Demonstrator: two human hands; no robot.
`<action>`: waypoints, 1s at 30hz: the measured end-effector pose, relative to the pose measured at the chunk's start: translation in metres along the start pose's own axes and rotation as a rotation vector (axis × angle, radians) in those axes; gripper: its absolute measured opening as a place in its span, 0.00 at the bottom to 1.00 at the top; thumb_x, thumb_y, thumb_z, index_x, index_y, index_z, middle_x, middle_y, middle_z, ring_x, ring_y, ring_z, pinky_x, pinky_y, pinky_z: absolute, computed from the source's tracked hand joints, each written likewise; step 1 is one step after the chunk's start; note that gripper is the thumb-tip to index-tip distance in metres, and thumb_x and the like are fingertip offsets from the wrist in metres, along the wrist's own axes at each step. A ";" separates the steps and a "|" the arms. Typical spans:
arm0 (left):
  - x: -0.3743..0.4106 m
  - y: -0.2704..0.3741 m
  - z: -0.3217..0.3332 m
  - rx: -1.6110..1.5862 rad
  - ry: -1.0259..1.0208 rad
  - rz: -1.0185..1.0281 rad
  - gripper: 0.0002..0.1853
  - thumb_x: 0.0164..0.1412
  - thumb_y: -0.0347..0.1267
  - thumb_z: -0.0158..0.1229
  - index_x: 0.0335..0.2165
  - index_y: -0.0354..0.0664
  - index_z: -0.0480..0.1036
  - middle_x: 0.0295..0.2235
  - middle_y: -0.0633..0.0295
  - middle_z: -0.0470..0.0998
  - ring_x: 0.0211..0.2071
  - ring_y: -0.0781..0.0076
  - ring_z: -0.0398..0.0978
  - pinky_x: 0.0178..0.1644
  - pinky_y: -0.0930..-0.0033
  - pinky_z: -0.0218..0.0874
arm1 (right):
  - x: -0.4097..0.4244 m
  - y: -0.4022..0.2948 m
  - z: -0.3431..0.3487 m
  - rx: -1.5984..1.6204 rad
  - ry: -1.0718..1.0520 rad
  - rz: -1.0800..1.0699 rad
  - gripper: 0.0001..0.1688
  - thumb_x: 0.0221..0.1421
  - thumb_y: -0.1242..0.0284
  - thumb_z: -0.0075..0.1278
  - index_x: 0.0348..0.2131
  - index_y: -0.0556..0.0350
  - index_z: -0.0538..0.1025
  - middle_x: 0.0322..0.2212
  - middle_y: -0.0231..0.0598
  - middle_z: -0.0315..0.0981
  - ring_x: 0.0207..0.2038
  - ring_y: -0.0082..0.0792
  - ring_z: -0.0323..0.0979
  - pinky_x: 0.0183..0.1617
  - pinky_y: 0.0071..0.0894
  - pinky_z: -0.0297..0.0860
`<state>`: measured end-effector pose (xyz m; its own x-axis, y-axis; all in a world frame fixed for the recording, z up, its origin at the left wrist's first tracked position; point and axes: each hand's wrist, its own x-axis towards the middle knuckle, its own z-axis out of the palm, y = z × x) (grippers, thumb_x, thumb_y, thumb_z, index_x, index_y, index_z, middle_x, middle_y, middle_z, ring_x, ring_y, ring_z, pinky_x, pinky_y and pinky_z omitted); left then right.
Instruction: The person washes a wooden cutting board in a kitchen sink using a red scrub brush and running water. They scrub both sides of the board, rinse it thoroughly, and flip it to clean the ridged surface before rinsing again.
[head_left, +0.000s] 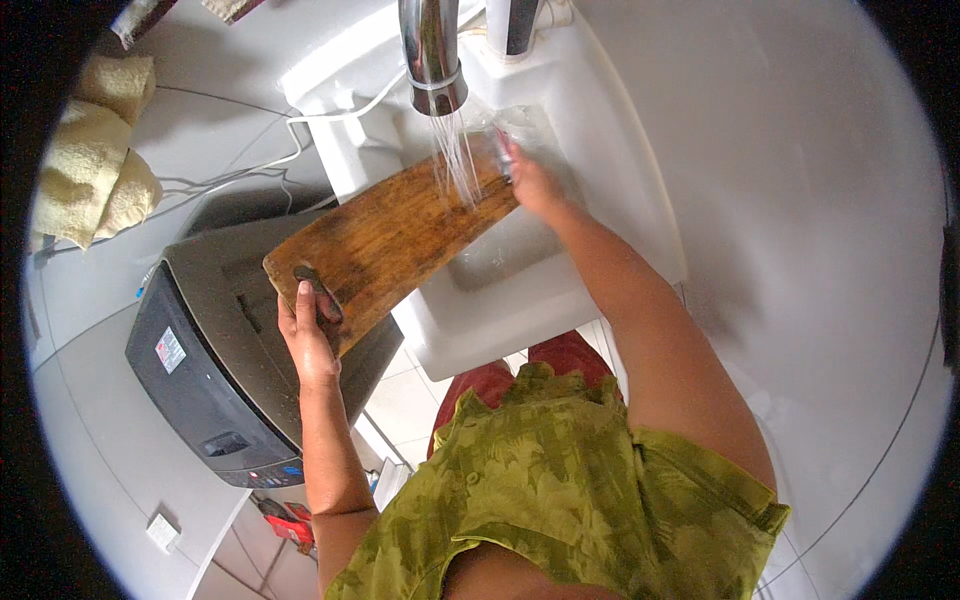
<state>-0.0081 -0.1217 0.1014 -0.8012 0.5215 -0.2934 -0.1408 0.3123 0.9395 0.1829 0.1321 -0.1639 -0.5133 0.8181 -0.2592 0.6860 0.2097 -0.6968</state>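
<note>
A long wooden cutting board (367, 247), dark-stained and wet, lies slanted over the white sink basin (450, 330). My left hand (311, 330) grips its near-left end through the oval handle slot, thumb on top. Water runs from the chrome faucet (431, 52) onto the board's far half. At the far-right end is my right hand (536, 184), blurred, with a small red and pale object (503, 156) between its fingers, against the board's edge. Blur hides what that object is.
Left of the sink stands a dark top-loading washing machine (225, 322). A white cable (289, 146) runs along the wall beside the basin. Pale yellow towels (97, 165) hang at the far left. A white and dark item (514, 26) stands behind the faucet.
</note>
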 end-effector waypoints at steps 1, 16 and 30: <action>0.001 0.001 0.002 0.000 -0.001 0.012 0.10 0.62 0.38 0.49 0.36 0.44 0.64 0.19 0.70 0.62 0.19 0.81 0.61 0.22 0.79 0.54 | 0.009 -0.004 -0.005 -0.005 -0.009 0.105 0.33 0.56 0.73 0.37 0.60 0.36 0.53 0.29 0.54 0.74 0.28 0.51 0.73 0.35 0.47 0.69; -0.013 -0.012 0.010 -0.067 0.040 0.008 0.11 0.62 0.38 0.49 0.38 0.43 0.64 0.19 0.70 0.62 0.20 0.80 0.60 0.25 0.76 0.53 | -0.003 -0.069 -0.028 0.118 -0.126 0.261 0.29 0.60 0.68 0.33 0.59 0.56 0.52 0.33 0.56 0.73 0.34 0.52 0.73 0.42 0.46 0.69; -0.027 -0.028 0.010 -0.214 0.057 0.048 0.11 0.62 0.36 0.49 0.39 0.42 0.63 0.19 0.69 0.62 0.20 0.79 0.61 0.25 0.76 0.54 | -0.088 -0.099 -0.039 -0.064 -0.302 0.208 0.35 0.60 0.67 0.33 0.63 0.45 0.44 0.36 0.61 0.71 0.37 0.56 0.72 0.41 0.49 0.68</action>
<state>0.0235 -0.1370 0.0815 -0.8410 0.4836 -0.2427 -0.2172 0.1091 0.9700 0.1802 0.0601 -0.0466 -0.4819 0.6540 -0.5831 0.8177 0.0966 -0.5675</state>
